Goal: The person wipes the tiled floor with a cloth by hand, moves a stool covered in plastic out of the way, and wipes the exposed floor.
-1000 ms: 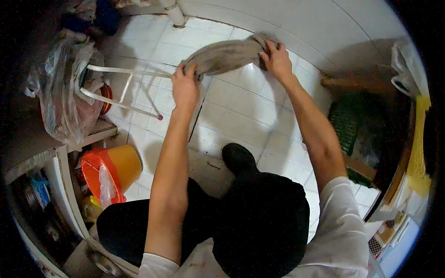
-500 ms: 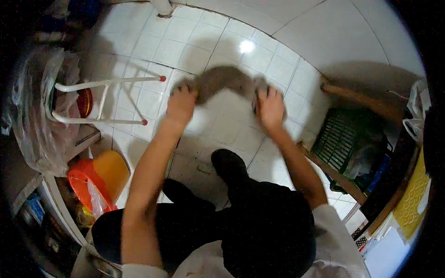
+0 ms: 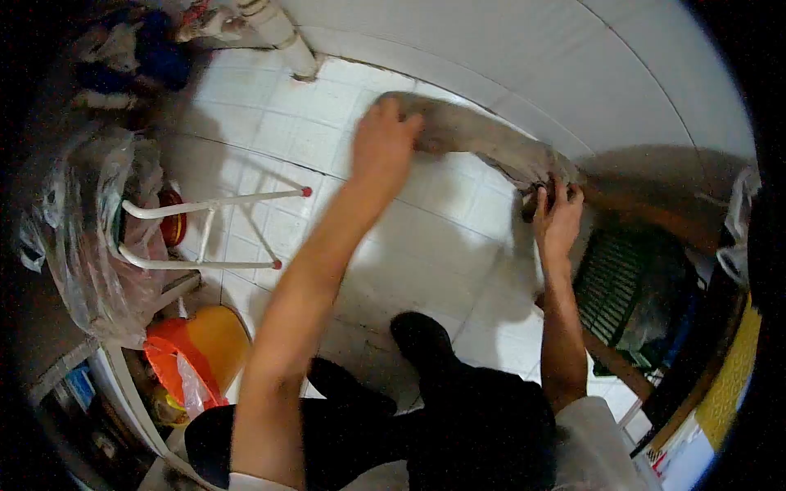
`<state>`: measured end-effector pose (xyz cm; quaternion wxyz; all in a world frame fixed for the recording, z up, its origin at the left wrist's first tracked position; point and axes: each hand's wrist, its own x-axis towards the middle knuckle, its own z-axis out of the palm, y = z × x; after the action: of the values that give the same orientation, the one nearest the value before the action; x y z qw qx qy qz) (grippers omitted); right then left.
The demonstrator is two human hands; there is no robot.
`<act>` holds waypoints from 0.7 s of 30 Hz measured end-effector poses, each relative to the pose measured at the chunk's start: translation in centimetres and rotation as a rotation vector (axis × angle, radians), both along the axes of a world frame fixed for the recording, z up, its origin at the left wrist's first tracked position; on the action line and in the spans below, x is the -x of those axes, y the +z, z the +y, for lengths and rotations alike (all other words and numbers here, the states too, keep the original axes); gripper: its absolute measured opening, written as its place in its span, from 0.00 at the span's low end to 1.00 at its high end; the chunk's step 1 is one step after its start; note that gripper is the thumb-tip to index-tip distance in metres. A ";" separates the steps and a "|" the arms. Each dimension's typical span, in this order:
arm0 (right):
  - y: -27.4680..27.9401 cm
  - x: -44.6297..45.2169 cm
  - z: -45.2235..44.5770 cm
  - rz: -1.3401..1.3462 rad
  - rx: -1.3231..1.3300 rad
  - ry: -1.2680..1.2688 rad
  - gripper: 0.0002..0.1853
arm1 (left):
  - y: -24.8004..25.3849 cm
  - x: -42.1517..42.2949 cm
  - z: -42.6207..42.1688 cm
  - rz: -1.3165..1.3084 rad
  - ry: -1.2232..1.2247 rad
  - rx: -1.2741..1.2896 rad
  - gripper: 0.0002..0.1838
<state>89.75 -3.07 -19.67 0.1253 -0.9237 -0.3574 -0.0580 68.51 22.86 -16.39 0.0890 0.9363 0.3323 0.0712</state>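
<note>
A long grey-brown cloth (image 3: 483, 135) stretches between my two hands near the foot of the white wall. My left hand (image 3: 385, 146) is closed on its left end; the fingers curl over the fabric and look slightly blurred. At the other end, my right hand (image 3: 560, 217) grips the bunched, creased part of the cloth beside the wooden bar. The middle of the cloth sags in a curve, and I cannot tell whether it touches the tiles. Below it lies the white tiled floor (image 3: 409, 237).
To the left, a white-legged stool (image 3: 205, 233) lies on its side beside clear plastic bags (image 3: 98, 245). An orange-lined yellow bucket (image 3: 217, 348) stands near my knee. On the right are a dark green crate (image 3: 610, 282) and a wooden bar (image 3: 647, 204). A pipe (image 3: 278, 37) meets the floor at the back.
Both hands have moved right and the cloth has swung toward the wall, from an arched blur over the floor to a longer stretch. The view has shifted slightly too.
</note>
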 end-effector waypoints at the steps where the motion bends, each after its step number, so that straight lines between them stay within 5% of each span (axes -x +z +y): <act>1: -1.0 -0.9 0.8 0.025 0.031 -0.008 0.23 | -3.2 -1.2 -0.3 -0.043 -0.004 -0.006 0.16; 8: -6.5 -0.6 7.1 -0.068 0.280 -0.023 0.25 | -10.2 -3.3 0.1 0.028 -0.015 0.125 0.26; 11: -7.1 1.8 12.5 -0.130 0.185 0.187 0.24 | -11.3 -3.2 6.5 0.145 0.199 -0.036 0.26; 15: -8.3 6.3 22.2 -0.094 0.088 0.358 0.22 | -11.6 0.7 14.5 0.406 0.067 -0.231 0.26; 18: -6.9 8.7 25.0 -0.019 0.019 0.440 0.19 | -14.2 0.8 14.3 -0.012 0.391 -0.156 0.22; 21: -7.0 7.6 23.0 0.084 -0.091 0.475 0.17 | -11.6 -2.0 9.0 0.089 0.283 0.060 0.23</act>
<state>82.17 19.96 -26.71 0.1915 -0.8087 -0.5561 -0.0044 70.54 31.89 -27.97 0.0911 0.8792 0.4666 0.0314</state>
